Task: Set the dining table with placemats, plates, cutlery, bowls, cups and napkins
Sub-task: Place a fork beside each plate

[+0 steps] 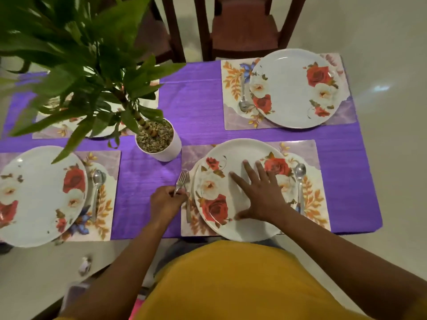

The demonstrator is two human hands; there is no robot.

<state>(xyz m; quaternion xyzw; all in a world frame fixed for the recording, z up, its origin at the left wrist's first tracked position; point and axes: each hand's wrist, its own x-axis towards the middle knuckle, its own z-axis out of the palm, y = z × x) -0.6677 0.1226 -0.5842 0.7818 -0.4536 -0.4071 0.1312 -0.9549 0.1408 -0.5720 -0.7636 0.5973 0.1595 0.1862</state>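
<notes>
Two hands work at the near placemat point(312, 195). The left hand point(165, 204), at 9 o'clock of the near plate point(233, 188), curls round a fork point(182, 181) and pinches its handle, tines pointing to 12 o'clock just beside the plate's rim. The right hand point(258, 192) lies spread and flat on the plate's middle, fingers straight. A spoon point(300, 181) lies at the plate's 3 o'clock on the mat.

The plate overhangs the table's near edge at 6 o'clock. Bare purple cloth point(196, 105) lies open between the mats, beside the plant pot point(161, 146).

The left plate point(34, 197) is cut off by the frame's left edge, its spoon point(97, 185) at 3 o'clock. Leaves point(80, 65) hide most of the far left mat; whether a plate sits there is hard to tell. The far plate point(293, 88) has a spoon point(242, 95) at its 9 o'clock.
</notes>
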